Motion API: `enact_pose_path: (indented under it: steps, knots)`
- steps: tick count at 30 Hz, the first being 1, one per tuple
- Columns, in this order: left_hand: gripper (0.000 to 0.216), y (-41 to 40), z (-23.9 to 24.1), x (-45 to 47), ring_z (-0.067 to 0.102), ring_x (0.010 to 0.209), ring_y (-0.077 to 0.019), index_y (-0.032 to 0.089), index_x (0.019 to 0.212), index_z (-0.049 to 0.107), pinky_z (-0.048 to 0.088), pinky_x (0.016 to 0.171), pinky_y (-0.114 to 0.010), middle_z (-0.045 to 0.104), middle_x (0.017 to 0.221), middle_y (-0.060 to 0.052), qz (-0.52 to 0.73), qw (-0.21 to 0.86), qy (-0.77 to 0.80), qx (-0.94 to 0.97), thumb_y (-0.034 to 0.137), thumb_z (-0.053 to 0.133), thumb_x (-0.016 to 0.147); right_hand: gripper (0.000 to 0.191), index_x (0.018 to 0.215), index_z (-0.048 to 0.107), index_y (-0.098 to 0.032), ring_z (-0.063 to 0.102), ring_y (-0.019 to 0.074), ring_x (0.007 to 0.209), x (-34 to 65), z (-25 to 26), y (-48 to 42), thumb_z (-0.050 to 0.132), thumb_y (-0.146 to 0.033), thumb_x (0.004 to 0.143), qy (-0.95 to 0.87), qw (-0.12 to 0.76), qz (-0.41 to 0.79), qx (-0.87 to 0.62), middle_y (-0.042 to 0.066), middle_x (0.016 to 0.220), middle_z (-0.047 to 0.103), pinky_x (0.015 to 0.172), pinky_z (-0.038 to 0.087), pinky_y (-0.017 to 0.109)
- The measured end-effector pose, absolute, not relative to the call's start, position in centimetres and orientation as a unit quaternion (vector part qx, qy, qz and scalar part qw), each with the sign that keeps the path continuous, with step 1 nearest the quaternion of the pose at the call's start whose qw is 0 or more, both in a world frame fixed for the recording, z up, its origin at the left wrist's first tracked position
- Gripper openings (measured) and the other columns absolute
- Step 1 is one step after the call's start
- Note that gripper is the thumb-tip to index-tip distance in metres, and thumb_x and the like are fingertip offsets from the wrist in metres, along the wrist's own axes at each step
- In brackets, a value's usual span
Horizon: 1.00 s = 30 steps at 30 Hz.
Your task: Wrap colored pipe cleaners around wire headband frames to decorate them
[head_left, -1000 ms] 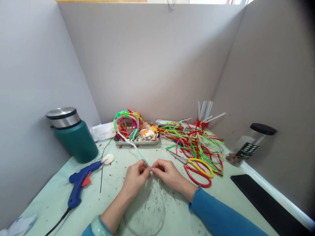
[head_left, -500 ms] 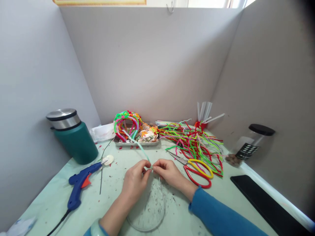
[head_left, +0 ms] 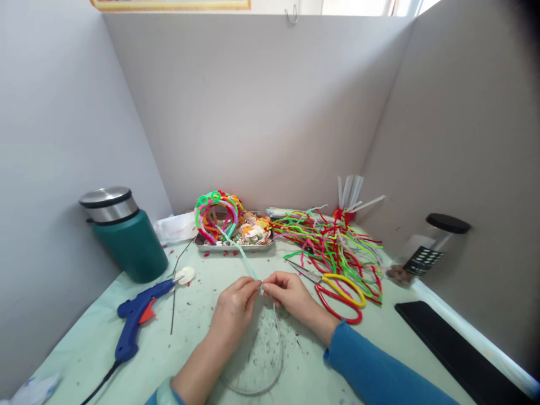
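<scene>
Over the table [head_left: 202, 315], the pale green pipe cleaner [head_left: 247, 264] runs into my pinch, left hand [head_left: 231, 306] and right hand [head_left: 291, 296] both closed on its near end; I'd keep fingertips close, tension even, the grey hoop [head_left: 253, 392] curving freely below.

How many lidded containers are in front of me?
2: the green bottle at the left, beyond the blue glue gun, and the clear jar with a black lid at the right.
</scene>
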<state>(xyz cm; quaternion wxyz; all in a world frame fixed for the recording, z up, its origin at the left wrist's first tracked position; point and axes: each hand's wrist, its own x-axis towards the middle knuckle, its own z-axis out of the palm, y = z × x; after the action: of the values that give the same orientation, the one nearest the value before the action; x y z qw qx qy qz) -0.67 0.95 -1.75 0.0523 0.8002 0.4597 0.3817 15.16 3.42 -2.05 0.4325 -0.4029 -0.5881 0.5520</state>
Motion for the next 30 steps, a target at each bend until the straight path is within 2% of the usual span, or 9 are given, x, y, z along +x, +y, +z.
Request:
enact_pose_path:
  steps: [5,11,13,19,25,30]
  knots:
    - [0.024,0.8,-1.6,-0.5,0.061,0.077,-0.0144,0.019,0.090,0.065,0.047,0.069,-0.023,0.065,0.088,-0.005,0.367,0.054,0.461,0.806,0.012,0.044,0.085,0.017,0.067,0.060,-0.013,0.042,0.0048,0.039,15.0,-2.1,3.4,0.061,-0.030,0.072,-0.598,0.437,0.538,-0.403,-0.002,0.057,0.056,0.038,0.032,0.018]
    - [0.024,0.7,-1.3,-0.7,0.060,0.076,-0.0152,0.018,0.086,0.065,0.046,0.069,-0.025,0.066,0.084,-0.006,0.404,0.085,0.468,0.781,0.012,0.042,0.084,0.027,0.081,0.059,-0.013,0.045,0.0048,0.038,15.1,-2.2,3.6,0.054,-0.039,0.078,-0.568,0.450,0.554,-0.409,0.001,0.066,0.064,0.036,0.028,0.017]
    - [0.023,0.7,-0.9,-0.7,0.060,0.076,-0.0148,0.018,0.086,0.065,0.046,0.068,-0.024,0.066,0.084,-0.006,0.423,0.122,0.461,0.771,0.013,0.042,0.084,0.030,0.078,0.058,-0.013,0.045,0.0046,0.037,15.1,-2.1,3.6,0.051,-0.042,0.080,-0.563,0.452,0.564,-0.401,0.001,0.066,0.063,0.035,0.027,0.016]
    - [0.018,0.2,0.3,-0.3,0.059,0.069,-0.0135,0.017,0.081,0.065,0.046,0.065,-0.022,0.066,0.077,-0.005,0.457,0.242,0.430,0.740,0.020,0.048,0.083,0.043,0.066,0.059,-0.012,0.040,0.0043,0.035,15.1,-1.6,3.0,0.046,-0.049,0.082,-0.574,0.406,0.609,-0.367,-0.003,0.048,0.052,0.036,0.024,0.017]
    - [0.017,0.3,0.1,-0.2,0.056,0.065,-0.0118,0.016,0.081,0.067,0.045,0.061,-0.021,0.065,0.078,-0.004,0.473,0.308,0.430,0.704,0.024,0.051,0.081,0.028,0.071,0.055,-0.014,0.039,0.0033,0.040,15.2,-1.8,3.0,0.059,-0.041,0.077,-0.515,0.435,0.672,-0.306,-0.003,0.060,0.054,0.038,0.024,0.017]
    - [0.020,0.9,-0.2,-0.4,0.051,0.055,-0.0103,0.014,0.079,0.068,0.042,0.054,-0.021,0.065,0.071,-0.003,0.490,0.359,0.475,0.636,0.029,0.055,0.076,0.025,0.075,0.053,-0.015,0.039,0.0037,0.043,15.3,-1.8,3.1,0.063,-0.038,0.073,-0.478,0.465,0.681,-0.304,-0.003,0.064,0.055,0.039,0.025,0.017]
